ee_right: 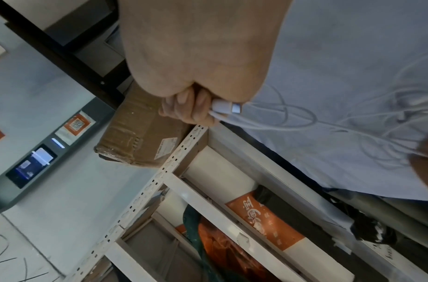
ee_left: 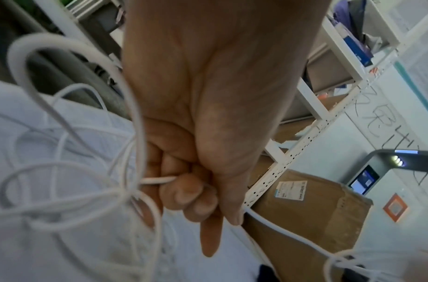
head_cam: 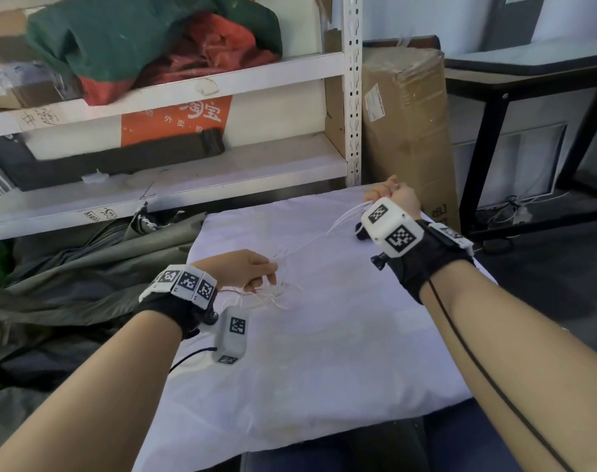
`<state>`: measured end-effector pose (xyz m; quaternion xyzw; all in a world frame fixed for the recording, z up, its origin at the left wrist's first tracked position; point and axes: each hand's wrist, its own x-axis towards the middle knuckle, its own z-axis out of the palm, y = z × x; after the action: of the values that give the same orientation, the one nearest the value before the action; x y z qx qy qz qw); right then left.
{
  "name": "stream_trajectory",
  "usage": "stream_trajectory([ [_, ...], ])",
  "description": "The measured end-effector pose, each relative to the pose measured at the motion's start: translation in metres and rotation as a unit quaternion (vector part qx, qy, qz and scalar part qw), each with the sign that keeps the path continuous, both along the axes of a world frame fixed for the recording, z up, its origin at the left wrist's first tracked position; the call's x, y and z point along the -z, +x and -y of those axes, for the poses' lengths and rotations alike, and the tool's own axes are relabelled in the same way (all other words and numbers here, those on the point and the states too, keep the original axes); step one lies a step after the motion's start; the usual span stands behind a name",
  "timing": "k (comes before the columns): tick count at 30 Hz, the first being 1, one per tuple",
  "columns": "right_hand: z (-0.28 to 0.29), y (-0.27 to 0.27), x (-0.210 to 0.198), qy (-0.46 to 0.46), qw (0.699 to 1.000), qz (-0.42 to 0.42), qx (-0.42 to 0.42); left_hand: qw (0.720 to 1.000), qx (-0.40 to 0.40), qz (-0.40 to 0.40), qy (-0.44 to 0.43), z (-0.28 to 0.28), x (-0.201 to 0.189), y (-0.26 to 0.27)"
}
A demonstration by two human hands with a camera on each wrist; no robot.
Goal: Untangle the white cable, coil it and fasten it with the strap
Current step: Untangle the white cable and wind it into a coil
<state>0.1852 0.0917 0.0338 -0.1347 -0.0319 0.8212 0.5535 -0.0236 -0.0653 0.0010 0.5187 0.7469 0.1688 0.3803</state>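
Observation:
A thin white cable (head_cam: 310, 240) stretches taut over the white cloth (head_cam: 324, 352) between my two hands. My left hand (head_cam: 256, 272) pinches it near the cloth's left side, beside a loose tangle of loops (head_cam: 276, 294). In the left wrist view the curled fingers (ee_left: 184, 198) hold the cable (ee_left: 157, 180), and knotted loops (ee_left: 63, 171) hang to the left. My right hand (head_cam: 394, 192) is raised at the far right corner. Its fingers (ee_right: 189, 108) grip several strands and the white plug (ee_right: 226, 107). A small dark strap (head_cam: 360, 232) lies on the cloth under the right wrist.
White metal shelving (head_cam: 353, 97) holding bags and boxes stands behind the cloth. A tall cardboard box (head_cam: 406, 131) leans at the back right, next to a black-framed table (head_cam: 528, 73). Grey fabric (head_cam: 85, 267) is heaped on the left.

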Motion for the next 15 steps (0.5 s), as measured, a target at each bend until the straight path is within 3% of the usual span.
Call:
stream_trajectory([
  [2, -0.006, 0.01, -0.004, 0.023, 0.999, 0.023, 0.037, 0.999, 0.007, -0.047, 0.007, 0.005, 0.004, -0.01],
  [5, -0.009, 0.019, -0.005, 0.04, 0.985, 0.15, 0.074, 0.991, 0.038, -0.128, 0.013, 0.01, 0.003, -0.013],
  [9, -0.002, 0.005, -0.002, 0.017, 0.958, 0.252, 0.135, 0.971, 0.096, -0.221, 0.011, 0.006, -0.005, 0.003],
  [12, 0.01, -0.007, 0.002, 0.091, 0.931, 0.345, 0.08, 0.941, 0.156, -0.299, 0.022, 0.003, -0.012, 0.017],
  [15, 0.022, -0.016, 0.005, 0.199, 0.875, 0.441, 0.014, 0.925, 0.19, -0.329, 0.016, 0.0, -0.017, 0.026],
])
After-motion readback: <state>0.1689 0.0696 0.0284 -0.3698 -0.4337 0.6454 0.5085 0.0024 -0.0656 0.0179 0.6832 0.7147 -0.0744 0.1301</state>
